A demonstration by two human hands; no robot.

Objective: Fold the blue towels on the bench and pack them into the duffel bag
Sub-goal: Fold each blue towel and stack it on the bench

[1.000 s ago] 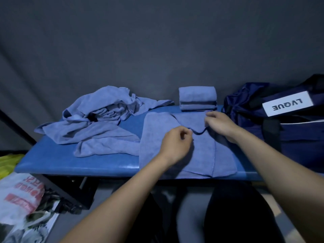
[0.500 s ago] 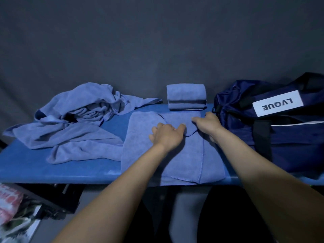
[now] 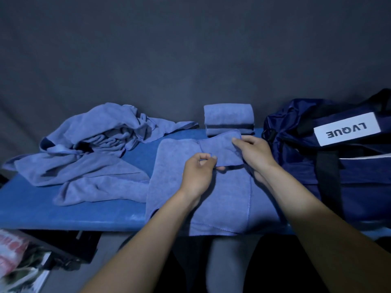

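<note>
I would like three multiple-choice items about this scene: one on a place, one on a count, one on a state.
1. Where does the duffel bag stand?
A. at the right end of the bench
B. at the left end of the bench
C. on the floor under the bench

2. How many folded towels are stacked at the back of the bench?
A. two
B. five
C. none

3. What are the hands doing to the spread towel?
A. both rest flat on it
B. both pinch its folded-over flap
C. both hang clear of it

Key: 1 A, the bag sits right of the spread towel. 2 A, two layers show in the stack. 3 B, the left hand and the right hand each grip the flap.
</note>
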